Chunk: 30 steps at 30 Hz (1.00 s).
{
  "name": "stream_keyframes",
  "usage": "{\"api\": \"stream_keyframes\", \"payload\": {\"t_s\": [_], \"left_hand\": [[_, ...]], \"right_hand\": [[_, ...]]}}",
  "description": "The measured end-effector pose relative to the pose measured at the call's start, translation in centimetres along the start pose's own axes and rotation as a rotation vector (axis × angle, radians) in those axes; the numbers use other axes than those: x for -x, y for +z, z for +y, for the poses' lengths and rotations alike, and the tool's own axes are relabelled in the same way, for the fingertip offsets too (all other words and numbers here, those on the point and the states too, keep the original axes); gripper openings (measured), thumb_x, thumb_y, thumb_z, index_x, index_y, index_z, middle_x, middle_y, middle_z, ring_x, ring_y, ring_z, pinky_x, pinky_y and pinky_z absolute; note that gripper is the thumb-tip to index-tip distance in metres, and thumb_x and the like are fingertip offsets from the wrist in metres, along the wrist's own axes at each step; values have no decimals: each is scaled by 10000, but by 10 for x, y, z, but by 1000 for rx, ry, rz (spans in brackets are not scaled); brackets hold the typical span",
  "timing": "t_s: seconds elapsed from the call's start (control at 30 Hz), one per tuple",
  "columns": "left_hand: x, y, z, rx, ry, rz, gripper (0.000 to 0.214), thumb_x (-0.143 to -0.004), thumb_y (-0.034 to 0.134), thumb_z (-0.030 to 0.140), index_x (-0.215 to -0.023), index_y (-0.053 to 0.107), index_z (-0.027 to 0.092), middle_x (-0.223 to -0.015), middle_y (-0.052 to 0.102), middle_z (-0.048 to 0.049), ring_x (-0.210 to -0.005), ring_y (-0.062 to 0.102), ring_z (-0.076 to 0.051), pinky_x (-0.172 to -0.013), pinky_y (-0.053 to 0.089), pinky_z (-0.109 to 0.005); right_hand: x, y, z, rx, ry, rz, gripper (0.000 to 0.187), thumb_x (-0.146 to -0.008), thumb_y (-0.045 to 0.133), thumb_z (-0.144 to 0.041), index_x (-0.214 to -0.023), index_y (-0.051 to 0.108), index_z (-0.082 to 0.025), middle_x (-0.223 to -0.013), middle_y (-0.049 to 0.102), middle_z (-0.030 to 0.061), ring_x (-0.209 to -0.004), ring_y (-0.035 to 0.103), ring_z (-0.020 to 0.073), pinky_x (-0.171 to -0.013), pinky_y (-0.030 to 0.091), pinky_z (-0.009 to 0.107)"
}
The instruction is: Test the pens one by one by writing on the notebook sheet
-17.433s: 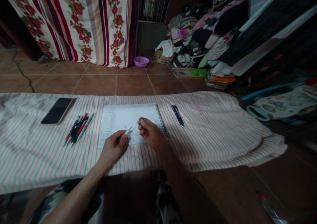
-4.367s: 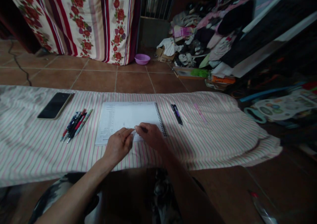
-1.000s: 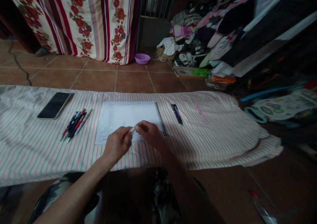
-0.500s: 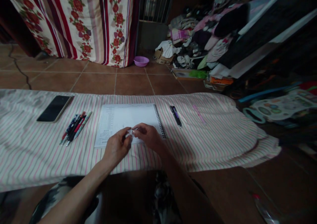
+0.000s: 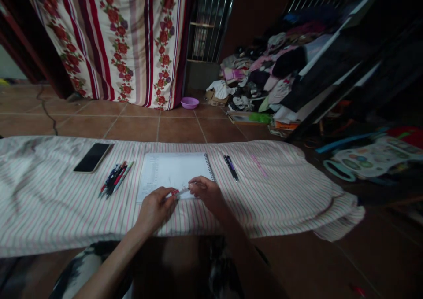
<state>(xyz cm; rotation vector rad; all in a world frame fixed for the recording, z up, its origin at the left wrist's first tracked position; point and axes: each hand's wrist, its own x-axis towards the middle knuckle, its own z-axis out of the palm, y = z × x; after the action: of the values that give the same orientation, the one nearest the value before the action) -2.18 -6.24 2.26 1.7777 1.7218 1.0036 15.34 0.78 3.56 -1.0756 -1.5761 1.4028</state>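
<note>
Our left hand (image 5: pixel 157 207) and right hand (image 5: pixel 207 193) face each other over the near edge of the notebook (image 5: pixel 176 169), fingers (image 5: pixel 197 185) bent in pinches, slightly apart. Our left forearm (image 5: pixel 124 252) and right forearm (image 5: pixel 236 233) converge toward the notebook.

We have a narrow lane over the striped cloth (image 5: pixel 291 206) between notebook (image 5: pixel 175 169) and two dark pens (image 5: pixel 231 168); the right hand (image 5: pixel 207 192) and forearm (image 5: pixel 234 229) obstruct its near end.

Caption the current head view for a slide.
Left hand and right hand hold a slim red-and-white object over a notebook, pens and a phone nearby.
</note>
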Motion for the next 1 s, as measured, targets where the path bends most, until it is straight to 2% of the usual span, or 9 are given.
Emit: {"api": "stream_keyframes", "payload": {"t_s": [0.1, 0.2, 0.33, 0.37, 0.43, 0.6, 0.7, 0.83, 1.0], "left_hand": [[15, -10, 13, 153, -34, 26, 258, -761, 559, 347, -946, 676, 210, -874, 695, -44, -787, 618, -186, -719, 463, -294], [42, -20, 30, 412, -155, 94, 288, -679, 639, 367, -897, 684, 185, -890, 699, -54, -787, 617, -191, -714, 471, -297], [93, -32, 52, 764, -341, 84, 452, -636, 699, 384, -1013, 645, 140, -789, 697, -44, -571, 563, -118, -568, 446, -243], [107, -34, 57, 822, -364, 71, 470, -649, 698, 381, -1041, 634, 130, -685, 684, -29, -523, 529, -102, -540, 427, -227], [133, -38, 66, 939, -380, 62, 456, -661, 708, 343, -1049, 631, 116, -633, 672, -25, -506, 505, -81, -546, 417, -208], [183, -45, 87, 1241, -485, 171, 374, -578, 777, 252, -915, 670, 129, -848, 696, -77, -656, 611, -115, -539, 444, -184], [200, -47, 97, 1333, -522, 215, 350, -561, 787, 225, -879, 675, 133, -817, 693, -60, -626, 608, -98, -534, 455, -171], [211, -48, 109, 1353, -454, 219, 350, -587, 775, 224, -911, 671, 141, -767, 685, -42, -596, 595, -85, -520, 450, -162], [218, -46, 116, 1336, -394, 208, 367, -604, 766, 213, -950, 664, 150, -774, 690, -44, -605, 592, -84, -537, 447, -163]], "right_hand": [[19, 0, -20, -14, 27, 7, 193, -658, 637, -346, -754, 610, -180, -582, 587, -24, -549, 548, 110, -542, 430, 238], [45, 4, -37, -35, 1, 48, 228, -626, 667, -373, -740, 622, -181, -571, 585, -25, -544, 555, 113, -541, 440, 241], [90, 12, -47, -95, 28, 102, 292, -598, 705, -412, -746, 632, -170, -579, 596, -13, -540, 559, 111, -534, 452, 242], [101, 15, -48, -111, 32, 117, 308, -595, 711, -422, -749, 633, -167, -583, 598, -11, -540, 560, 111, -530, 452, 241], [124, 19, -51, -132, 33, 132, 324, -598, 716, -433, -762, 635, -165, -606, 606, -5, -549, 565, 111, -526, 450, 237], [172, 33, -62, -132, -1, 134, 303, -637, 700, -435, -775, 645, -171, -612, 602, -4, -575, 570, 116, -530, 448, 231], [194, 40, -67, -135, -13, 166, 320, -628, 703, -450, -771, 648, -170, -605, 601, 1, -570, 568, 121, -529, 450, 236], [214, 43, -68, -187, -16, 244, 333, -615, 715, -451, -771, 644, -165, -570, 589, -6, -521, 536, 106, -506, 427, 229], [229, 40, -70, -204, 7, 268, 332, -627, 715, -444, -787, 651, -160, -585, 600, 5, -530, 536, 111, -517, 426, 238]]}}
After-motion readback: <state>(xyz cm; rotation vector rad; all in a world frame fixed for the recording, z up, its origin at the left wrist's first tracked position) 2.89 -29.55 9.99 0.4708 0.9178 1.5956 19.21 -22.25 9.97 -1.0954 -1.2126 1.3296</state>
